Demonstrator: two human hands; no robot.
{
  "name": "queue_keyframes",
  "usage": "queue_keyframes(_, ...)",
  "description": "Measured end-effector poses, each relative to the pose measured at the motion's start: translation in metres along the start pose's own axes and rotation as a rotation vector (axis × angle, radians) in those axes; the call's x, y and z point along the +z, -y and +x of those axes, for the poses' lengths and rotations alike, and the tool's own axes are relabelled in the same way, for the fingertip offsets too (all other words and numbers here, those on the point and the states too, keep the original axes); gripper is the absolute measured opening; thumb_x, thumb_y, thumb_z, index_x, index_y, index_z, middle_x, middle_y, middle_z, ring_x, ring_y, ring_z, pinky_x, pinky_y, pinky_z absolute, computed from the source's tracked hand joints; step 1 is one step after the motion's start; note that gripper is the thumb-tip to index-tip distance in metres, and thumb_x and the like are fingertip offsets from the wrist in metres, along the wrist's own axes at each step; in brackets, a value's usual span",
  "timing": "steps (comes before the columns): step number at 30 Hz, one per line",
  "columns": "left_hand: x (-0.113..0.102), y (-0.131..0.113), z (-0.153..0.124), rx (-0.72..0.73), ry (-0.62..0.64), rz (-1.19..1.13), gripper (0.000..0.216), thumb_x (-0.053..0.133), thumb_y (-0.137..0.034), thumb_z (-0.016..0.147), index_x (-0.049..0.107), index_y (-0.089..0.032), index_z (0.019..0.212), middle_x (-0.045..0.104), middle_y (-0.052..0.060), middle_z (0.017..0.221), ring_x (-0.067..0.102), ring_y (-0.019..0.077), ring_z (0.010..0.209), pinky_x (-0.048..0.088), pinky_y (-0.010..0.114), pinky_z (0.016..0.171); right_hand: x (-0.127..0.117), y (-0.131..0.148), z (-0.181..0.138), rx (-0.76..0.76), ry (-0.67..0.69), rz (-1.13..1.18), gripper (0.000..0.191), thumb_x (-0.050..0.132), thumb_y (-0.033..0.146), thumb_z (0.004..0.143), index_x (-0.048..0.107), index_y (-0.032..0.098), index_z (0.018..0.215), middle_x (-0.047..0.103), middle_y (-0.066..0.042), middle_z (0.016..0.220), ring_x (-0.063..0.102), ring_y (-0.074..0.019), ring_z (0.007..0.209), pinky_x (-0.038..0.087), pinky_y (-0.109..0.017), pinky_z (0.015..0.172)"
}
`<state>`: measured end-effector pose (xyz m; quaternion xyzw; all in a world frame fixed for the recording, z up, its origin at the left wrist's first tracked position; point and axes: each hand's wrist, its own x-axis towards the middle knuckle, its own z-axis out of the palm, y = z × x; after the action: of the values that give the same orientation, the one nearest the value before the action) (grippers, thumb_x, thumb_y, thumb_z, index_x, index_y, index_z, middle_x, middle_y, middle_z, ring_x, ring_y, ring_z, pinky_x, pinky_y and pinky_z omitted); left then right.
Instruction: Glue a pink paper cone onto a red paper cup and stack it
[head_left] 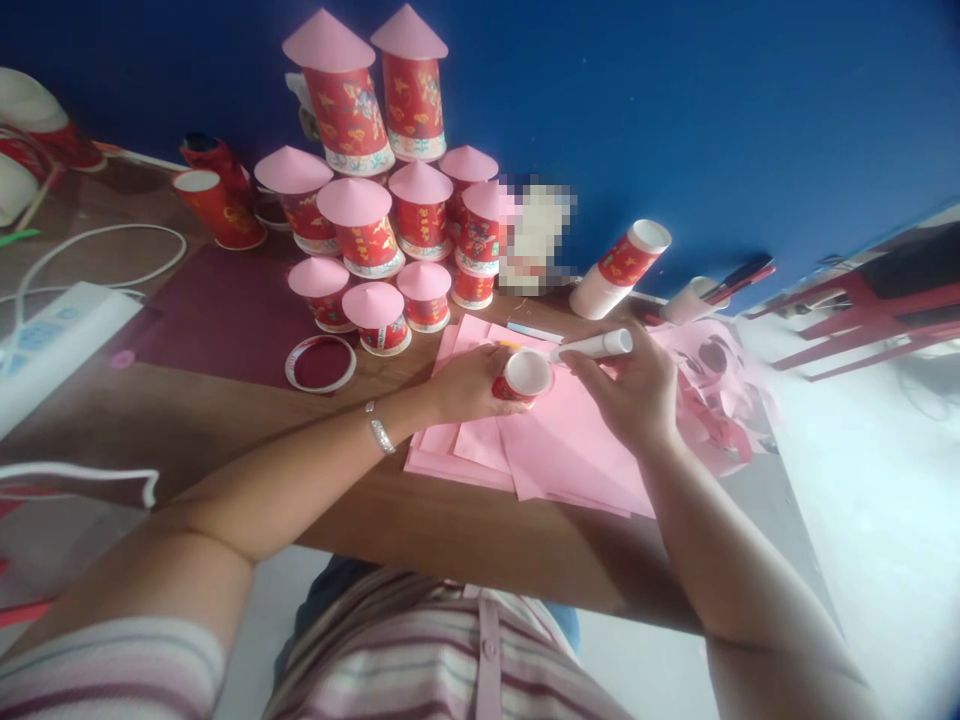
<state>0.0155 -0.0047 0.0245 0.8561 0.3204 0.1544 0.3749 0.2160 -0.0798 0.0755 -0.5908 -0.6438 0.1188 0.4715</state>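
Observation:
My left hand point(471, 385) is wrapped round a small red paper cup point(527, 374), whose round white end faces up towards me. In my right hand point(634, 390) is a white glue stick point(606, 345), gripped between thumb and fingers, its near end close to the cup's rim. Both hands are above a stack of pink paper sheets point(574, 455). A pale blue-and-white pen-like stick point(535, 331) lies at the stack's back edge.
Several red cups with pink cone tops point(356, 225) stand stacked behind my left hand. A white-rimmed ring point(320, 363) lies nearby. At the back right are stacked cups point(622, 268) and a pen holder point(690, 298). Pink paper scraps point(716, 390) lie right; a white cable point(112, 228) curls left.

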Motion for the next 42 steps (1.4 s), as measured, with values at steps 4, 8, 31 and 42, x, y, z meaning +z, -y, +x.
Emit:
queue_keyframes(4, 0.000, -0.002, 0.003, -0.003, 0.001, 0.020, 0.053, 0.079, -0.045, 0.082, 0.067, -0.023, 0.129, 0.075, 0.009, 0.131, 0.068, 0.0341, 0.123, 0.054, 0.044, 0.097, 0.004, -0.011, 0.004, 0.011, 0.021, 0.020, 0.017, 0.078, 0.040, 0.088, 0.072, 0.025, 0.089, 0.080, -0.001, 0.088, 0.074, -0.0188, 0.075, 0.064, -0.033, 0.064)
queue_keyframes(8, -0.002, -0.006, 0.003, 0.005, 0.015, 0.023, 0.043, 0.076, -0.045, 0.084, 0.069, -0.022, 0.119, 0.075, 0.009, 0.130, 0.068, 0.0335, 0.124, 0.054, 0.043, 0.094, 0.009, -0.016, 0.008, 0.037, 0.059, 0.037, 0.013, 0.078, 0.034, 0.086, 0.071, 0.024, 0.087, 0.079, -0.001, 0.087, 0.071, -0.0171, 0.073, 0.062, -0.033, 0.066)
queue_keyframes(31, -0.003, -0.007, 0.003, 0.007, -0.003, 0.010, 0.041, 0.077, -0.043, 0.083, 0.069, -0.023, 0.118, 0.077, 0.008, 0.127, 0.069, 0.0326, 0.120, 0.055, 0.041, 0.090, 0.015, -0.017, 0.006, 0.017, 0.070, 0.014, 0.013, 0.076, 0.034, 0.087, 0.071, 0.023, 0.090, 0.078, -0.002, 0.089, 0.071, -0.0176, 0.075, 0.062, -0.033, 0.068)
queue_keyframes(42, -0.001, -0.002, 0.004, 0.070, -0.023, -0.048, 0.033, 0.077, -0.040, 0.083, 0.071, -0.022, 0.110, 0.078, 0.007, 0.120, 0.071, 0.0302, 0.115, 0.054, 0.038, 0.086, 0.010, -0.027, -0.001, 0.023, 0.054, -0.067, 0.016, 0.077, 0.037, 0.087, 0.069, 0.022, 0.086, 0.077, -0.002, 0.084, 0.068, -0.0165, 0.069, 0.059, -0.032, 0.064)
